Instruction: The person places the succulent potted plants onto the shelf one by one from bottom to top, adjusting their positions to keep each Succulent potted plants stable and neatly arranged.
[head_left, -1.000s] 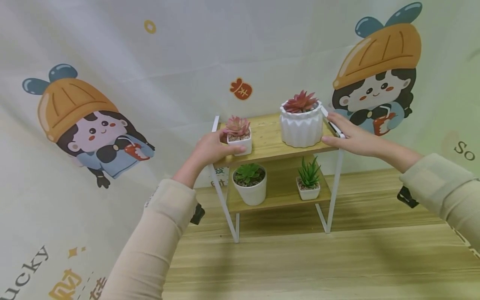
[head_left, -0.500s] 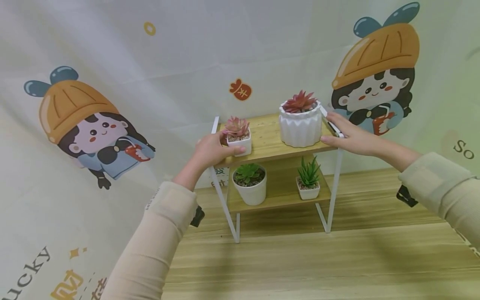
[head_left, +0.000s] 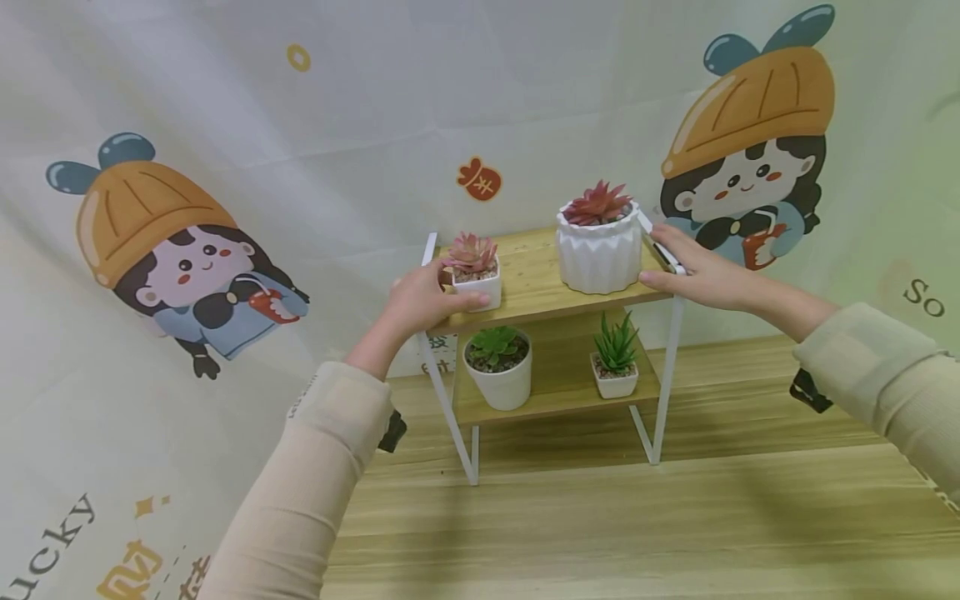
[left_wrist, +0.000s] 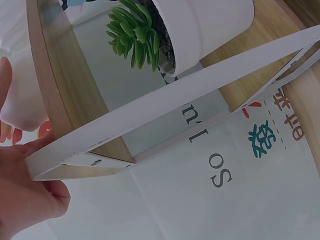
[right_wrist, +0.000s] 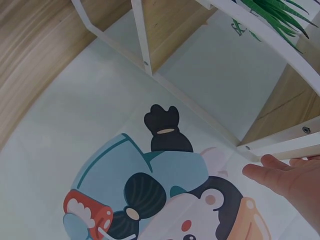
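Observation:
A pink succulent in a small square white pot (head_left: pixel 476 283) stands at the left end of the shelf's wooden top board (head_left: pixel 525 271). My left hand (head_left: pixel 420 302) holds this pot, its thumb across the front and its other fingers round the back, partly hidden. In the left wrist view the same hand lies against the white end frame (left_wrist: pixel 125 117). At the right end, my right hand (head_left: pixel 705 271) touches the white frame bar with fingers fairly straight. Its thumb tip reaches the board's front corner, close beside a ribbed white pot (head_left: pixel 600 258) with a red succulent.
The lower board carries a round white pot (head_left: pixel 501 379) with a green rosette and a small square pot (head_left: pixel 617 379) with a spiky green plant. The shelf stands on a wood-grain table (head_left: pixel 570 517). A printed cloth (head_left: pixel 360 100) hangs behind.

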